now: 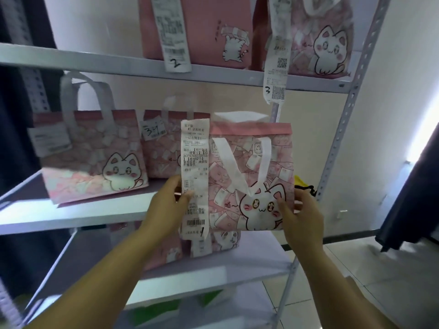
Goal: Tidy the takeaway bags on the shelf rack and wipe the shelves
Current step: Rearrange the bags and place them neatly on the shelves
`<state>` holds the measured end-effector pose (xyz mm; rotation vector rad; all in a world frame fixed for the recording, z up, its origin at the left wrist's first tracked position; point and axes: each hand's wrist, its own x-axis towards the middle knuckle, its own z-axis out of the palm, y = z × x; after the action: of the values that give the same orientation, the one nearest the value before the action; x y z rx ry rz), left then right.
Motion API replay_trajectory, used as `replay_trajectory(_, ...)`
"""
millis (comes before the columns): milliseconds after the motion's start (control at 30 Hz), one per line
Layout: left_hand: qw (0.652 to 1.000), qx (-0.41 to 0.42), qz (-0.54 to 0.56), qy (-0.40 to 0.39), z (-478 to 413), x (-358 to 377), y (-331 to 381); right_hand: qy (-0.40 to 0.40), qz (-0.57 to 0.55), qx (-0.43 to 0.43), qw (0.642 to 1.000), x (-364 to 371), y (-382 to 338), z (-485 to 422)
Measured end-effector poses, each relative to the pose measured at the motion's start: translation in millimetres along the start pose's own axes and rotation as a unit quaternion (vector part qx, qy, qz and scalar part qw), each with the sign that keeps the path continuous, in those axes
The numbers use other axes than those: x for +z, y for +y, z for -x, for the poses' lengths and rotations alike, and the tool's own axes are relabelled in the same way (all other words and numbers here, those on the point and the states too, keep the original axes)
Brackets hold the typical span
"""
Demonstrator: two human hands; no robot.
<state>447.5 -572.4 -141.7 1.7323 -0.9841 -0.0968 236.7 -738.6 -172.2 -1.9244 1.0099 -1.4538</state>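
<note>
A pink takeaway bag (249, 176) with a white cat print and white handles hangs in front of the middle shelf (71, 214), held between both hands. My left hand (168, 205) grips its left edge, thumb on the long receipt (194, 172) stapled to the bag. My right hand (301, 214) grips the bag's right edge, thumb on the cat print. Two more pink cat bags (95, 157) (164, 148) stand on the middle shelf to the left. On the top shelf (107, 62) stand two pink bags (204, 32) (316, 36) with receipts marked 2 and 3.
The grey metal upright (342, 143) of the rack runs down the right side. Another pink bag (223, 241) sits on the lower shelf (213, 274) behind the held one. Something yellow and black (303, 185) shows behind the held bag's right edge. Tiled floor (356, 269) lies to the right.
</note>
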Motion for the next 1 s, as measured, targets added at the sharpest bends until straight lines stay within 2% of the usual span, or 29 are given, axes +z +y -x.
replay_trajectory(200, 0.999, -0.017, 0.015, 0.026, 75, -79, 0, -0.033, -0.037, -0.037, 0.998, 0, -63, 59)
replay_trajectory(467, 0.991, 0.05, -0.023, 0.122, 121, -190, 35, -0.066, -0.114, -0.102, 0.986, 25, -164, 90)
replay_trajectory(733, 0.952, 0.14, -0.038, 0.269, 120, -265, 66, -0.049, -0.185, -0.212, 0.959, 50, -256, 79)
replay_trajectory(1000, 0.912, 0.211, -0.057, 0.346, 72, -324, 103, -0.028, -0.237, -0.26, 0.936, 81, -332, 27)
